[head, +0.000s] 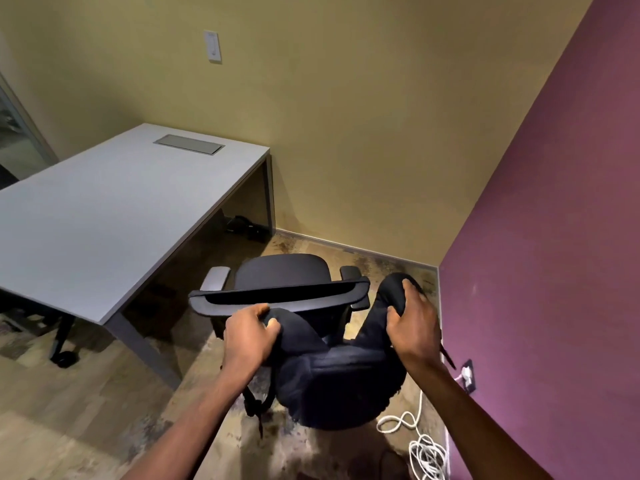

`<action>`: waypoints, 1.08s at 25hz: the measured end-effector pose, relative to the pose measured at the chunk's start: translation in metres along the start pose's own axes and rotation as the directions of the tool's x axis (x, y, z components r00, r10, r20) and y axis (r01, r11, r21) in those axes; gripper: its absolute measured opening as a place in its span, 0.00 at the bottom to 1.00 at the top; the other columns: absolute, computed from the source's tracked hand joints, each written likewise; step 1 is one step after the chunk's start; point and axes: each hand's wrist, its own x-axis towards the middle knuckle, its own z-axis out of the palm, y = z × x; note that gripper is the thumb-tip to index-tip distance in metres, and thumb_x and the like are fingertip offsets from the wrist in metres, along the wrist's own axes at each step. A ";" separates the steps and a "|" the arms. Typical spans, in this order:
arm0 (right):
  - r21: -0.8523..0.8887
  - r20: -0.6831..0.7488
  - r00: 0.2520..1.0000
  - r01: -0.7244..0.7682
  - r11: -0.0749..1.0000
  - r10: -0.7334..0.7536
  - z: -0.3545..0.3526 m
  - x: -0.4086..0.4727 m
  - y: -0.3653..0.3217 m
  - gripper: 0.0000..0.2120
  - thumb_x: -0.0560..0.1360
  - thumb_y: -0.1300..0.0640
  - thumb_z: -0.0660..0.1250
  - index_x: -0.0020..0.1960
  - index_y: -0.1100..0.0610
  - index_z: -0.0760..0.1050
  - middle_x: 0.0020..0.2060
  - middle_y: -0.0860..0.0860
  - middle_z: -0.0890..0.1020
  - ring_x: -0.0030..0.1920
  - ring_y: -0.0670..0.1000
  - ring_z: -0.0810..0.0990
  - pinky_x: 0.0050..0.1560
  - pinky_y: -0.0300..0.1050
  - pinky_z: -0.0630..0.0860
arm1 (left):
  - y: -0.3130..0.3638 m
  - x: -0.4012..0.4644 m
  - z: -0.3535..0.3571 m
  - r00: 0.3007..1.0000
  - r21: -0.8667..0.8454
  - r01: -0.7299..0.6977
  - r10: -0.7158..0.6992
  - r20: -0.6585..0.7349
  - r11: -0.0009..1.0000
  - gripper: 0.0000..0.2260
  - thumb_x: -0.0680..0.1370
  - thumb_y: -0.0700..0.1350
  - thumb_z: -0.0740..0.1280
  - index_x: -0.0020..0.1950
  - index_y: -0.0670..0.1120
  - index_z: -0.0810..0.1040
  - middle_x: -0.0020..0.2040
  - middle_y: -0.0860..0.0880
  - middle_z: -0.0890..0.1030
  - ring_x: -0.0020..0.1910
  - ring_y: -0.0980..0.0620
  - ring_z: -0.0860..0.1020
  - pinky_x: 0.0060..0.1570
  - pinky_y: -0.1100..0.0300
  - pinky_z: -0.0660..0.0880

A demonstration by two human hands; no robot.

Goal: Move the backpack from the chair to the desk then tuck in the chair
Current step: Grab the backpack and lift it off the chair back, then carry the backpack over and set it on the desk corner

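Observation:
A black backpack (341,382) hangs in the air behind the office chair, held by its two shoulder straps. My left hand (251,336) grips the left strap just behind the chair's backrest. My right hand (412,323) grips the right strap, raised to the right of the chair. The black office chair (280,275) stands pulled out from the desk, its seat bare and its backrest toward me. The grey desk (114,216) stretches to the left with a cable hatch near its far edge.
A purple wall (554,237) with a power socket (468,373) closes the right side. A white cable (420,445) lies coiled on the floor below it. A second chair's wheeled base (64,356) sits under the desk's left side. Dark items lie under the desk's far end.

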 end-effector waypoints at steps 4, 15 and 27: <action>0.045 0.017 1.000 -0.012 0.999 0.011 -0.022 0.004 0.006 0.21 0.74 0.61 0.69 0.67 0.57 0.76 0.57 0.58 0.82 0.58 0.61 0.80 0.58 0.50 0.77 | 0.006 0.007 0.005 0.980 -0.062 -0.170 0.175 0.094 0.983 0.10 0.73 0.40 0.71 0.52 0.50 0.87 0.35 0.55 0.84 0.36 0.58 0.81 0.44 0.59 0.78; 0.053 -0.129 0.991 0.041 0.998 -0.034 -0.115 0.014 0.003 0.10 0.70 0.62 0.69 0.50 0.54 0.82 0.39 0.50 0.84 0.39 0.54 0.81 0.43 0.49 0.79 | 0.065 -0.005 0.055 0.814 -0.119 -0.374 0.387 0.432 0.920 0.16 0.80 0.50 0.67 0.67 0.50 0.79 0.63 0.51 0.83 0.61 0.52 0.80 0.60 0.62 0.72; 0.109 -0.148 0.989 0.036 0.993 -0.020 -0.162 0.060 0.023 0.07 0.68 0.60 0.73 0.46 0.52 0.83 0.31 0.44 0.81 0.33 0.42 0.78 0.30 0.35 0.69 | 0.149 -0.031 0.105 0.522 -0.021 -0.797 0.705 0.480 0.604 0.26 0.75 0.51 0.69 0.72 0.52 0.68 0.66 0.50 0.77 0.65 0.47 0.75 0.60 0.51 0.74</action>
